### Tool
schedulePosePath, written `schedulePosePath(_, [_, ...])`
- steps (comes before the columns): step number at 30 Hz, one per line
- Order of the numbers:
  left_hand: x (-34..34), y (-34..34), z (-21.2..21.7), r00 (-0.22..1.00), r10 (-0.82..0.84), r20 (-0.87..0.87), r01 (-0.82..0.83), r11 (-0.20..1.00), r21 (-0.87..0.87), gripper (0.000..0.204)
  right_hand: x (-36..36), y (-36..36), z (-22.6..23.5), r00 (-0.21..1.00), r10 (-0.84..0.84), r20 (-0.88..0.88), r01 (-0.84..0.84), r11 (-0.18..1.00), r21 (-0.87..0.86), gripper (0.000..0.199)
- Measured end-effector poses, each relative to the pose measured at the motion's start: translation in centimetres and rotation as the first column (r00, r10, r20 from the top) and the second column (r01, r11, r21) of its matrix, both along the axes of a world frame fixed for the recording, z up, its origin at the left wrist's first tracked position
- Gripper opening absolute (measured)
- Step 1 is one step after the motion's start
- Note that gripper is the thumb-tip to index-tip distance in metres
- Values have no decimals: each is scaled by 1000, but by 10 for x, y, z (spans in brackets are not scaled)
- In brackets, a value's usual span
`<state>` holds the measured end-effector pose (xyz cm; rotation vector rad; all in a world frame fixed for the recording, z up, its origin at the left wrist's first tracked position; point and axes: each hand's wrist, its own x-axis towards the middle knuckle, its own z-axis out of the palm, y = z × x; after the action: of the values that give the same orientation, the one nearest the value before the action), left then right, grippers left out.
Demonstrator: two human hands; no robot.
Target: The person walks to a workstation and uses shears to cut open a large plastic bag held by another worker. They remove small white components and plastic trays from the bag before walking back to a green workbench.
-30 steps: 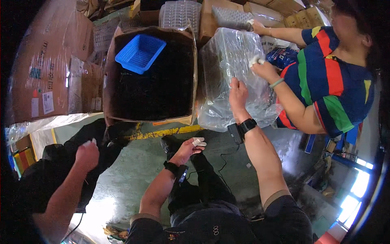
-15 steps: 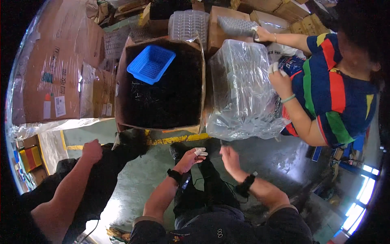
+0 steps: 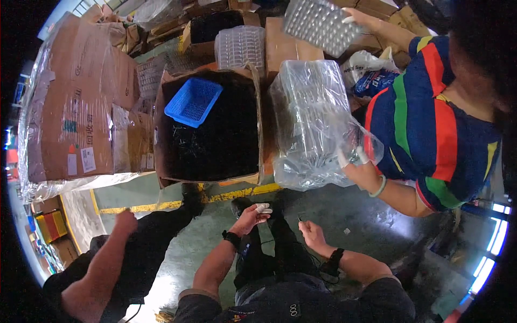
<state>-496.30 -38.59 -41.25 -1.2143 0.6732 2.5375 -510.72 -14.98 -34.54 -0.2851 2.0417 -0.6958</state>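
Note:
My left hand (image 3: 253,218) is closed over my legs, with white coverings on its fingertips. Whatever it may hold is hidden. To its right my right hand (image 3: 312,236) pinches a small thin dark piece (image 3: 300,219); its kind is too small to make out. Both hands are nearer to me than a cardboard box (image 3: 260,126) with a very dark inside. A blue perforated plastic basket (image 3: 195,102) sits in the box beside some thin, light-coloured pieces (image 3: 184,134).
On the right, a co-worker in a striped shirt (image 3: 407,118) holds a clear moulded tray (image 3: 323,27) and touches a plastic-wrapped stack (image 3: 312,107). At left, another person's forearm (image 3: 102,264) reaches in. Wrapped cartons (image 3: 81,107) stand at far left.
The co-worker has raised the clear tray and moved the other hand down the plastic wrap. My right hand has shifted slightly down and right; the thin dark piece now shows. The view has shifted.

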Motion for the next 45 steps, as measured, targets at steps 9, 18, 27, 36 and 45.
schedulePosePath(9, [6, 9, 10, 999, 31, -10, -31, 999, 16, 31, 2, 7, 12, 1000, -12, 19, 15, 993, -120, 41])
schedulePosePath(18, [16, 11, 21, 1000, -7, 14, 7, 1000, -27, 32, 4, 12, 32, 997, 24, 78, -19, 997, -71, 48])
schedulePosePath(27, [35, 11, 32, 1000, -8, 10, 9, 998, -59, 33, 11, 21, 39, 997, -52, 53, 58, 992, -110, 51])
schedulePosePath(36, [66, 24, 46, 995, 21, 101, -9, 993, -116, 38, 8, 40, 29, 995, 17, 102, -13, 999, -36, 45])
schedulePosePath(45, [109, 36, 35, 976, 27, 217, 12, 985, -174, 31, 9, 43, 37, 997, -3, 79, 6, 1000, -30, 44])
